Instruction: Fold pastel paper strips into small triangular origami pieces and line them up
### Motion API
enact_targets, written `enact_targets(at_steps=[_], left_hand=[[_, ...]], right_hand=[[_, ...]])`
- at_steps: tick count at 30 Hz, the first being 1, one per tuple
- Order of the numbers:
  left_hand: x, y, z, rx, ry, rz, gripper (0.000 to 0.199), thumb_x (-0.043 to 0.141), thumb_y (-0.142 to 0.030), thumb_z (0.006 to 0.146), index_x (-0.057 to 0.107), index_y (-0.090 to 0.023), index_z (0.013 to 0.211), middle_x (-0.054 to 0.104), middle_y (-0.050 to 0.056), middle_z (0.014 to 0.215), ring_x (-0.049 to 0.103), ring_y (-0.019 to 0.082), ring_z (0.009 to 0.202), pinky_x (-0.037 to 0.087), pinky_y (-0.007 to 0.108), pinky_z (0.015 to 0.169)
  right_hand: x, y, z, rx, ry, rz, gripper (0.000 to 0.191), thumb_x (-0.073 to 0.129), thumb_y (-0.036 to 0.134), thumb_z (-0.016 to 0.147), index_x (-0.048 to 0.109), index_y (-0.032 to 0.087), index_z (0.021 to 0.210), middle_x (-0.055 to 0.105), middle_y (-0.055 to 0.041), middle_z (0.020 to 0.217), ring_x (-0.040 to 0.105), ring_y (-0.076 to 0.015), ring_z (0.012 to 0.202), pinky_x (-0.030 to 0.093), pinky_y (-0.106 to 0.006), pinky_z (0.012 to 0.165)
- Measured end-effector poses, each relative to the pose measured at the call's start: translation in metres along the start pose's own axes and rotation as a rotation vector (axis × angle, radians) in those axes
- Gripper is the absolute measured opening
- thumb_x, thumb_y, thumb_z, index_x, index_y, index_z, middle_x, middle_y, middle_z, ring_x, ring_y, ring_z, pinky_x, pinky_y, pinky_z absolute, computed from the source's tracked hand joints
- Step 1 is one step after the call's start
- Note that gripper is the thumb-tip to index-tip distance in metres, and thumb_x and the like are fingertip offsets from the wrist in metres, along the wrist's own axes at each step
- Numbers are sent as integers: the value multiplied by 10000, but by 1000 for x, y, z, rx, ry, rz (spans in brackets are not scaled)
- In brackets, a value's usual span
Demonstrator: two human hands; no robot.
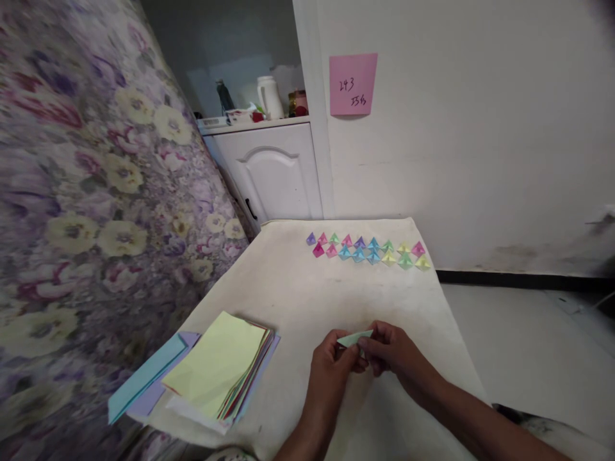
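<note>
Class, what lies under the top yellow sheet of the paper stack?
Edges of coloured sheets, including red and purple, show beneath the yellow sheet; their faces are mostly covered.

The folded piece (354, 338) is smooth, matt paper.

"What do we have in our hands?"

"Our left hand (332, 360) and our right hand (391, 349) pinch a small folded piece of pale green paper (353, 338) between them, over the near side of the cream tabletop (288, 291)."

"And around it?"

"On our left, a stack of coloured sheets (216, 365), yellow on top, near a folded blue strip (147, 374). Towards the far edge, we see two rows of small folded paper shapes (358, 254). Beyond, we have a pink note (353, 70) on the wall (461, 160) and a white cabinet door (279, 182)."
</note>
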State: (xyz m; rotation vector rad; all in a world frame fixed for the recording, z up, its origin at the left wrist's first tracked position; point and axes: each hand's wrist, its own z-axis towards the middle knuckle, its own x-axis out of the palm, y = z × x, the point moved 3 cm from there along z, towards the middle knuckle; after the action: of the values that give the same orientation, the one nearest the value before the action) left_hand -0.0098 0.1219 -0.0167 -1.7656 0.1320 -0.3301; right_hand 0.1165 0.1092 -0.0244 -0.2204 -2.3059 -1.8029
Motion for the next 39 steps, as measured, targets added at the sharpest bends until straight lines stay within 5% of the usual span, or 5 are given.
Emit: enact_targets(at_steps=[6,19,31,39], left_hand=[[2,-6,-4,13,17,6,260,558,-356,776,612,-111,841,646,38,616,603,151,578,494,279,603],[-4,7,3,-70,-24,-81,233,716,-323,625,582,-138,669,643,18,561,601,137,547,462,234,553],[-2,12,4,-60,10,-98,243,674,-339,670,633,-108,733,645,39,609,580,130,538,445,235,544],[-3,17,5,-109,-32,-69,247,703,-336,632,637,-110,708,626,22,513,564,117,473,443,225,509]], right_hand=[[0,4,-2,20,0,18,299,670,377,660,467,159,632,527,44,511,426,-54,394,327,-197,418],[-1,0,1,24,25,19,251,661,336,655,487,156,640,564,21,533,482,-77,430,388,-217,453],[1,2,0,-112,41,-49,138,583,267,719,476,179,715,558,42,553,507,-90,445,412,-223,454],[-5,8,1,-142,-22,-288,101,565,260,728,507,177,726,508,61,503,474,-83,390,378,-201,395]])
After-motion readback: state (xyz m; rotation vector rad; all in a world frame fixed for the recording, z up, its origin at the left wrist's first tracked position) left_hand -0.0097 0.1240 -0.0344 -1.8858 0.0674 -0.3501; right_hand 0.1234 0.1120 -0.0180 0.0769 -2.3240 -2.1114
